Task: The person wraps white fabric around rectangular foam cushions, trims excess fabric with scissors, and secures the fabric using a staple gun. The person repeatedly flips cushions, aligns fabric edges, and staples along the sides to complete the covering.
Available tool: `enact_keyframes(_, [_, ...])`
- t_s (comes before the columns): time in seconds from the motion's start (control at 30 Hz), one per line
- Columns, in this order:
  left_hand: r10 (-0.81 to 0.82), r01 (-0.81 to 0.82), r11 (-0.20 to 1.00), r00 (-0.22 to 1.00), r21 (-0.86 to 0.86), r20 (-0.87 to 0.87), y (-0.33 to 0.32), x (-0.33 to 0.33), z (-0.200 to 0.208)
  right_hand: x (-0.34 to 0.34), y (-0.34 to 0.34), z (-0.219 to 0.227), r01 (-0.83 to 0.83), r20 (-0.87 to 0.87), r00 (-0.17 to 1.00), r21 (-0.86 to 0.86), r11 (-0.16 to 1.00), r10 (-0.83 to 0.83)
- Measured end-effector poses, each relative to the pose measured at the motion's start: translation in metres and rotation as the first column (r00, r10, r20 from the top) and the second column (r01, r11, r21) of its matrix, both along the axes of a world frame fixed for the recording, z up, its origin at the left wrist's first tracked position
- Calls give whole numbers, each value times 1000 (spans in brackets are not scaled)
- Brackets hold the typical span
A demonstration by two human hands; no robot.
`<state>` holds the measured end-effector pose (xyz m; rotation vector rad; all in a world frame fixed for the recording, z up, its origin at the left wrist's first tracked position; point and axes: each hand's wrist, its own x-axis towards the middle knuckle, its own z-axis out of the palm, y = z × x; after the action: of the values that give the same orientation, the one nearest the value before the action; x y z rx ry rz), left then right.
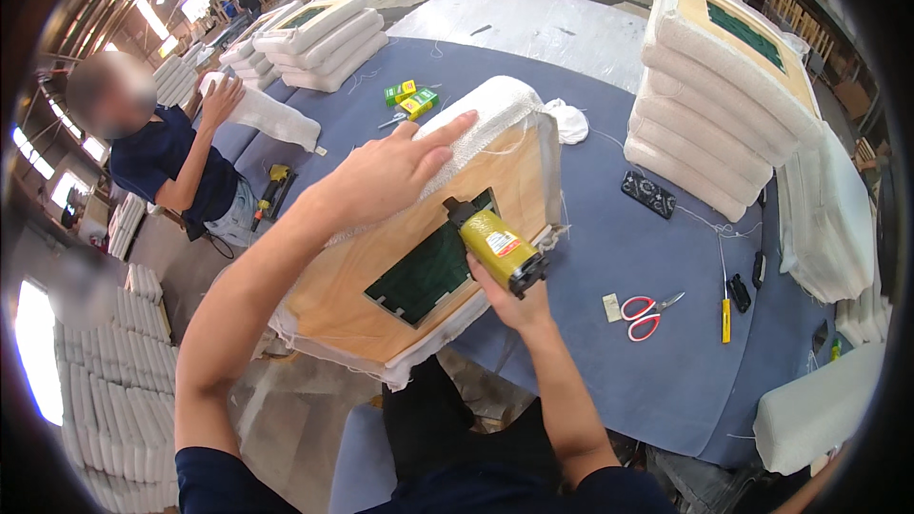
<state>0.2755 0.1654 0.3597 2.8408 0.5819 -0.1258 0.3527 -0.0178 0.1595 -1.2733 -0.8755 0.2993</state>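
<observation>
An upholstered seat panel (328,300) leans up in front of me, its bare plywood underside facing me. White fabric wraps its edges, and dark green cloth (419,271) shows through a rectangular opening. My left hand (388,173) lies over the panel's far padded edge, index finger stretched along the white fabric; its thumb is hidden. In my right hand (514,300) is a yellow-green air staple gun (497,243), gripped in front of the panel's right part. The gun's black nose points away toward the opening. Loose threads hang from the fabric's right corner.
On the blue-grey table (590,219) lie red-handled scissors (647,314), a yellow screwdriver (725,319), a dark patterned phone (648,194) and green-yellow boxes (414,100). Stacked white panels (709,114) stand at right. At left, a co-worker (181,152) handles another panel near a second staple gun (274,192).
</observation>
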Motion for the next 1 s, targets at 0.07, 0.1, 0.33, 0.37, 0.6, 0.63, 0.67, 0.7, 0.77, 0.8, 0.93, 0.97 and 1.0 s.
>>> enact_keyframes(0.07, [-57,50,990,997,132,53,-8,-1,-8,7,-11,6,-18,26,999,-64,998,20])
enact_keyframes(0.1, [-82,65,979,994,193,78,-12,-4,-13,10,-16,11,-34,5,999,-87,996,35])
enact_keyframes(0.33, [-122,84,953,986,291,116,-14,0,-21,48,-23,25,-38,-216,976,-57,998,25])
enact_keyframes(0.37, [-122,88,953,987,291,100,-11,0,-18,48,-18,29,-16,-187,982,-27,999,11])
enact_keyframes(0.6, [-156,131,954,985,270,75,-10,-2,-17,58,-9,27,-23,-159,987,-110,994,5])
enact_keyframes(0.63, [-160,137,958,985,253,70,-10,-1,-17,56,-9,28,-26,-142,990,-102,994,11])
enact_keyframes(0.67, [-163,145,961,985,235,62,-10,-1,-17,53,-10,28,-25,-120,993,-92,995,13])
enact_keyframes(0.7, [-163,147,964,985,223,56,-11,-1,-15,50,-11,29,-29,-107,994,-95,995,18])
enact_keyframes(0.77, [-161,149,969,986,199,43,-13,-2,-13,44,-12,32,-39,-81,996,-98,994,31])
enact_keyframes(0.8, [-159,147,969,986,200,45,-12,-3,-14,40,-13,34,-44,-72,997,-112,993,36])
enact_keyframes(0.93, [-140,135,973,990,187,12,-15,-1,-10,29,-13,38,-20,24,999,-85,996,22])
enact_keyframes(0.97, [-128,127,976,992,179,-7,-16,-2,-7,23,-13,37,-19,19,1000,-77,997,21])
enact_keyframes(1.0, [-188,187,977,982,103,6,-11,-4,-4,18,-13,36,-17,14,1000,-69,997,18])
